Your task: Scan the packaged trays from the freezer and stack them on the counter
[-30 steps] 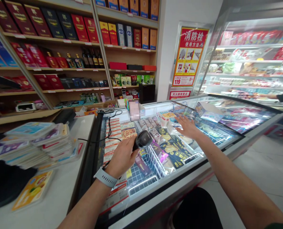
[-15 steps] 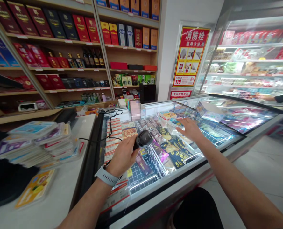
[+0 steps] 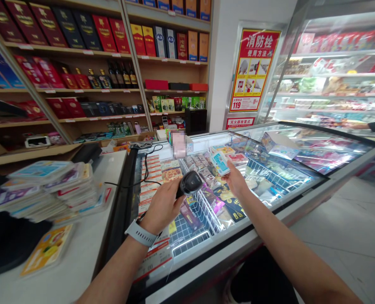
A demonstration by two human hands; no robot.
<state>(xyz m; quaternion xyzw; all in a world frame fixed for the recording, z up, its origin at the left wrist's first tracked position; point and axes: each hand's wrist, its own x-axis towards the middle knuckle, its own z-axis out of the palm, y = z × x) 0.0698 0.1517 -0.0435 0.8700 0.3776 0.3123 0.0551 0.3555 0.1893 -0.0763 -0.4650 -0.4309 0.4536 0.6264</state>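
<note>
My left hand (image 3: 164, 202), with a grey watch band at the wrist, is wrapped round a black barcode scanner (image 3: 190, 183). The scanner's head points right, over the glass top of a chest freezer (image 3: 187, 276). Farther right, my right hand (image 3: 236, 179) grips the near edge of a flat plastic pack with a blue label (image 3: 219, 163), tilted above the glass. Beside it, a red-labelled pack (image 3: 238, 158) and a yellow-labelled pack (image 3: 222, 150) lie on the freezer top. My right fingertips are partly hidden by the pack.
Stacked flat packs (image 3: 44, 190) stand on the counter (image 3: 79, 253) at left, with a yellow pack (image 3: 48, 249) in front. A black cable (image 3: 147, 169) crosses the freezer glass. An open carton (image 3: 280, 144) sits farther right. Another person's arm (image 3: 358, 125) shows at the right edge.
My right hand has lifted the blue-labelled pack from the others and brought it left, towards the scanner, uncovering a red-labelled pack. My left hand and the scanner are almost still.
</note>
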